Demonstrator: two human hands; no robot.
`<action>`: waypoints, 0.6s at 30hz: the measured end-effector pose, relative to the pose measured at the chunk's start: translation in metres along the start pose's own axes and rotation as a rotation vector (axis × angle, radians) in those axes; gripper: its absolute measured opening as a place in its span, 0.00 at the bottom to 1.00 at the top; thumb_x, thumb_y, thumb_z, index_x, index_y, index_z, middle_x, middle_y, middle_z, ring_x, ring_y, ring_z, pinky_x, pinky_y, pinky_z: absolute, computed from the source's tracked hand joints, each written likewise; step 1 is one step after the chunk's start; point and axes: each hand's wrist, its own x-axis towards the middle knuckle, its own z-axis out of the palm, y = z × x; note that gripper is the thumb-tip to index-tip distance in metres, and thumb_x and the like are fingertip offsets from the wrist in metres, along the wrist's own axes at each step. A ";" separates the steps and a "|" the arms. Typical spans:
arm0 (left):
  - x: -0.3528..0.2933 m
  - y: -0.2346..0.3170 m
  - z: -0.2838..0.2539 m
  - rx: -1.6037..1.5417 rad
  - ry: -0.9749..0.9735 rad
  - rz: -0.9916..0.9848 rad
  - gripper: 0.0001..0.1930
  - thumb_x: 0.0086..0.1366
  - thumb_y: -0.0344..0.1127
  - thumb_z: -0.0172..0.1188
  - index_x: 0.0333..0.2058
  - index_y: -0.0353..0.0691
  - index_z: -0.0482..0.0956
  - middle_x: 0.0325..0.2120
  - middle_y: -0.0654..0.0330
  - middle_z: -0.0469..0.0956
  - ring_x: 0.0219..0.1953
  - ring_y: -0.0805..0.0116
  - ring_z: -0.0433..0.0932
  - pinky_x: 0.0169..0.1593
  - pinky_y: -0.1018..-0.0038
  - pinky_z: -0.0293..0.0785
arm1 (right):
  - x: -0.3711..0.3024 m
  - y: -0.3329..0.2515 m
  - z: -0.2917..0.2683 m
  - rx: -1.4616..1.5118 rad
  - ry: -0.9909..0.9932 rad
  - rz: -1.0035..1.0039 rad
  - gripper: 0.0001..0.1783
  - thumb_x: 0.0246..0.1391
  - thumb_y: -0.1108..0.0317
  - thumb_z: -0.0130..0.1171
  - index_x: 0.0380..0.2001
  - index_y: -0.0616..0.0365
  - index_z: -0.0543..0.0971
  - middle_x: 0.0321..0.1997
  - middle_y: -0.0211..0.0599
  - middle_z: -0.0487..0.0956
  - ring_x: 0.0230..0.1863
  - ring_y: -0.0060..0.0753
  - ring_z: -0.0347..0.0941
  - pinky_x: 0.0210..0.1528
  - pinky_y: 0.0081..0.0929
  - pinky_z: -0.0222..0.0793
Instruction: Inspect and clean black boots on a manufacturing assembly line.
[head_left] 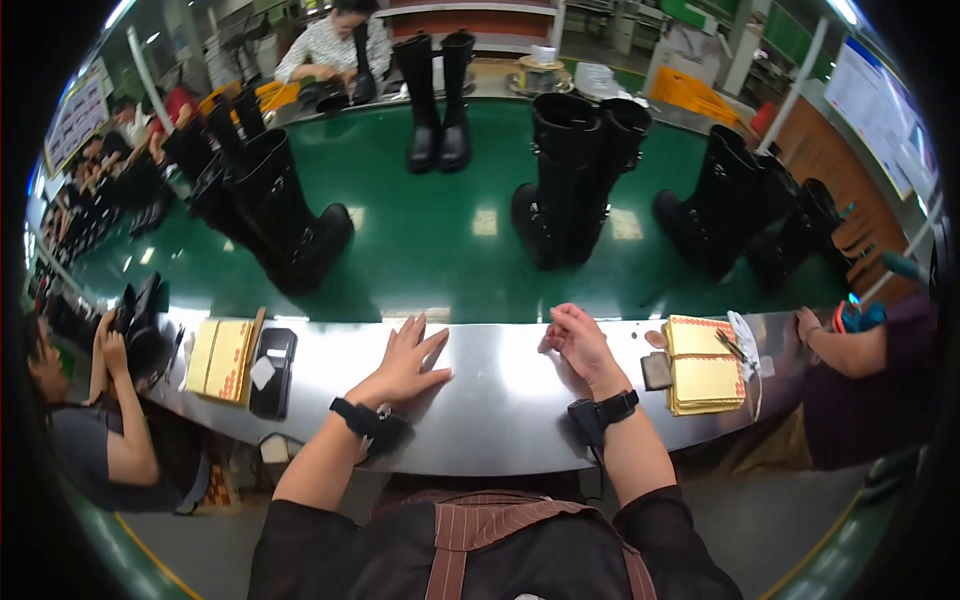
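My left hand (405,365) rests with fingers spread on the steel work surface (480,425), near the edge of the green belt. My right hand (580,343) is over the same surface, its fingers curled in loosely, and nothing shows in them. Each wrist wears a black strap with a small device. Beyond my right hand, a pair of tall black boots (568,190) with buckles stands on the green belt (400,250). Another tall black boot group (285,215) leans at the left. Neither hand touches a boot.
Yellow paper stacks lie left (218,358) and right (705,370), beside a black tray (272,375) and a dark block (657,371). More boots (437,110) stand farther off and at the right (725,205). Co-workers sit at left (120,430), right (850,370) and far side (335,60).
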 end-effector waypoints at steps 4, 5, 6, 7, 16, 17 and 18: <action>-0.003 0.005 -0.002 -0.082 0.049 0.016 0.36 0.61 0.55 0.64 0.66 0.51 0.67 0.69 0.33 0.49 0.72 0.36 0.44 0.72 0.46 0.39 | 0.004 0.001 0.002 -0.081 0.049 0.004 0.07 0.63 0.66 0.60 0.34 0.54 0.73 0.25 0.27 0.73 0.29 0.24 0.74 0.35 0.24 0.77; -0.001 0.006 -0.006 -0.118 0.036 0.014 0.35 0.61 0.55 0.64 0.64 0.51 0.69 0.69 0.32 0.50 0.72 0.36 0.45 0.72 0.46 0.40 | 0.004 0.001 0.002 -0.097 0.089 0.025 0.07 0.63 0.66 0.60 0.34 0.54 0.73 0.25 0.27 0.73 0.29 0.23 0.74 0.36 0.23 0.77; 0.002 0.005 -0.011 -0.148 0.011 -0.019 0.34 0.61 0.55 0.65 0.63 0.51 0.70 0.68 0.32 0.51 0.72 0.35 0.45 0.72 0.46 0.41 | 0.005 0.002 0.002 -0.107 0.057 0.005 0.07 0.63 0.66 0.60 0.34 0.54 0.73 0.25 0.27 0.73 0.29 0.23 0.75 0.36 0.23 0.77; 0.006 0.006 -0.014 -0.125 0.065 -0.004 0.27 0.66 0.51 0.62 0.59 0.43 0.75 0.63 0.37 0.64 0.67 0.42 0.60 0.68 0.52 0.55 | 0.005 0.002 0.002 -0.124 0.061 0.003 0.07 0.63 0.66 0.60 0.35 0.54 0.73 0.25 0.27 0.73 0.29 0.23 0.75 0.36 0.22 0.77; 0.031 -0.007 -0.030 -1.446 0.093 -0.140 0.15 0.74 0.39 0.53 0.51 0.34 0.76 0.41 0.55 0.80 0.39 0.68 0.81 0.45 0.71 0.80 | 0.004 0.003 0.010 -0.208 0.125 0.009 0.08 0.63 0.66 0.60 0.34 0.56 0.73 0.24 0.29 0.75 0.27 0.25 0.78 0.34 0.26 0.80; 0.032 -0.010 -0.028 -1.471 0.098 -0.160 0.15 0.74 0.39 0.53 0.50 0.34 0.76 0.41 0.55 0.79 0.38 0.68 0.81 0.44 0.71 0.81 | 0.003 0.003 0.011 -0.226 0.125 0.005 0.07 0.63 0.66 0.60 0.34 0.55 0.73 0.25 0.29 0.76 0.27 0.25 0.78 0.35 0.26 0.80; 0.031 -0.013 -0.025 -1.490 0.101 -0.215 0.15 0.74 0.38 0.53 0.49 0.33 0.76 0.40 0.55 0.79 0.36 0.68 0.81 0.43 0.71 0.81 | 0.003 0.003 0.011 -0.248 0.142 0.010 0.07 0.64 0.67 0.59 0.34 0.55 0.73 0.25 0.30 0.76 0.27 0.25 0.78 0.36 0.26 0.81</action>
